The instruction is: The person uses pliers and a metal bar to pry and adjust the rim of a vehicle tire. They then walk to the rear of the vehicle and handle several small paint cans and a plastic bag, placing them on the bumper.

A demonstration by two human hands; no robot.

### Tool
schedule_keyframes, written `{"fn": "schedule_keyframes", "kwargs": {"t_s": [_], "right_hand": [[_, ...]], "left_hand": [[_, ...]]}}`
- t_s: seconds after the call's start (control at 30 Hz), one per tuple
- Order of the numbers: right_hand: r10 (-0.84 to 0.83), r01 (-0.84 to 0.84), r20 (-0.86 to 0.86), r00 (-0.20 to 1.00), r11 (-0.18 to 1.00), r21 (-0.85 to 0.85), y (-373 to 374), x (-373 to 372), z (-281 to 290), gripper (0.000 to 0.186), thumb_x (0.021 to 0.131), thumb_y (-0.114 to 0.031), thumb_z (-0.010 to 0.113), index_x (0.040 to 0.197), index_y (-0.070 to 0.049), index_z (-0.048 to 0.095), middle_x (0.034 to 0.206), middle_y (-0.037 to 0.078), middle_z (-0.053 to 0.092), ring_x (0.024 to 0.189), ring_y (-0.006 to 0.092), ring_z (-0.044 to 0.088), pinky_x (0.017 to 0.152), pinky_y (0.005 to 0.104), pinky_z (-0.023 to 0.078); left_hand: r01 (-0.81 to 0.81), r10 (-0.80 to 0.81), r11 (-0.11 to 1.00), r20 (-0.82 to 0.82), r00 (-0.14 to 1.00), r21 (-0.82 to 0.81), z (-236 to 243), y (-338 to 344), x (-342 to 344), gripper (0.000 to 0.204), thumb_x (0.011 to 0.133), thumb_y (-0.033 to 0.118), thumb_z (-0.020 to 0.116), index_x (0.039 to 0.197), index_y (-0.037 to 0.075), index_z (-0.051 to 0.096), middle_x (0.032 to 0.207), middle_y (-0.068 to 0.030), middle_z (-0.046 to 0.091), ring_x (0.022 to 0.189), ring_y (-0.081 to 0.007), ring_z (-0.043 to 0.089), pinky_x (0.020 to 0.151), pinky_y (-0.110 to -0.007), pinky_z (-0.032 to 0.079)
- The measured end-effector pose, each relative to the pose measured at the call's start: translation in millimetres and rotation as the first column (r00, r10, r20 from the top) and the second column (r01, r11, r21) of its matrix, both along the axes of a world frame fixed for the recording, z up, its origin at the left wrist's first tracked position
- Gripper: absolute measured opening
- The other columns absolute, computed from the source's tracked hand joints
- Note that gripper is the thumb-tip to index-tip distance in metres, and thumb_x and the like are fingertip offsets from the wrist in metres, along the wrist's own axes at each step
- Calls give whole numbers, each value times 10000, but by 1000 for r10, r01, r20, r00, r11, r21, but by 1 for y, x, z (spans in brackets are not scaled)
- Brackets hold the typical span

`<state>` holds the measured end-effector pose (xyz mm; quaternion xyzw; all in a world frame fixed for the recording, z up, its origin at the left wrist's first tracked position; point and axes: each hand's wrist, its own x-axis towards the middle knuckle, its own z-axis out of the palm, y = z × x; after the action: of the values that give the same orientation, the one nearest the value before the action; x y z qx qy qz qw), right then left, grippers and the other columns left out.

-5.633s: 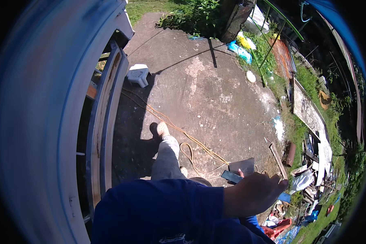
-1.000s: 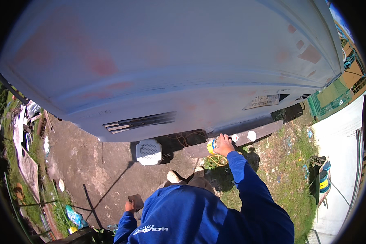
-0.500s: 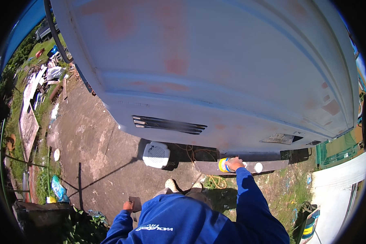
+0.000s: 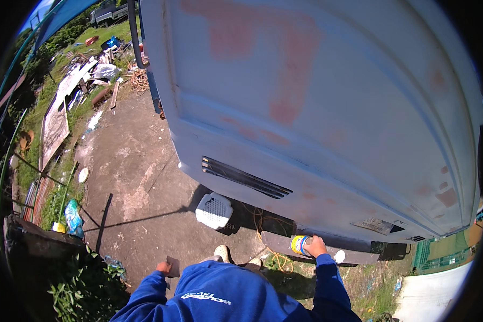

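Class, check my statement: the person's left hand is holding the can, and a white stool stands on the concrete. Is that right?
Not quite: the hand is wrong. The head view shows the right hand holding the can; the left hand holds a flat dark piece. A white stool does stand on the concrete.
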<state>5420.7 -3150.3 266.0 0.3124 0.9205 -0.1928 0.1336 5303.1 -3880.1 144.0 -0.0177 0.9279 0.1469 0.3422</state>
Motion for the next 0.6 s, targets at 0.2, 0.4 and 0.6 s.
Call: {"fn": "schedule_keyframes", "kwargs": {"t_s": [0.2,0.4,0.6], "right_hand": [[4,2,-97,995,998,59,-1,2,-3,676,670,-327,811,1162,93,615,1057,319,671,1016,455,651,930,485,527],[2,-1,-31,1000,999,34,-3,7,9,784,692,-403,802,1278,63,569,1147,336,620,1088,463,622,970,478,510],[388,-397,137,911,916,49,-5,24,26,1180,590,-425,928,1504,-19,302,1505,329,312,1351,486,375,1109,513,382]], "left_hand": [[9,-9,1000,-12,1000,10,-2,24,-18,500,959,454,508,900,19,747,964,-253,695,968,-457,655,854,-519,523],[11,-11,1000,-16,1000,1,-5,38,-26,516,950,474,511,919,15,746,973,-256,695,970,-450,663,855,-496,531],[-24,24,999,-5,1000,38,-8,31,-29,515,928,490,532,924,20,740,966,-263,687,962,-445,669,835,-489,536]]}}
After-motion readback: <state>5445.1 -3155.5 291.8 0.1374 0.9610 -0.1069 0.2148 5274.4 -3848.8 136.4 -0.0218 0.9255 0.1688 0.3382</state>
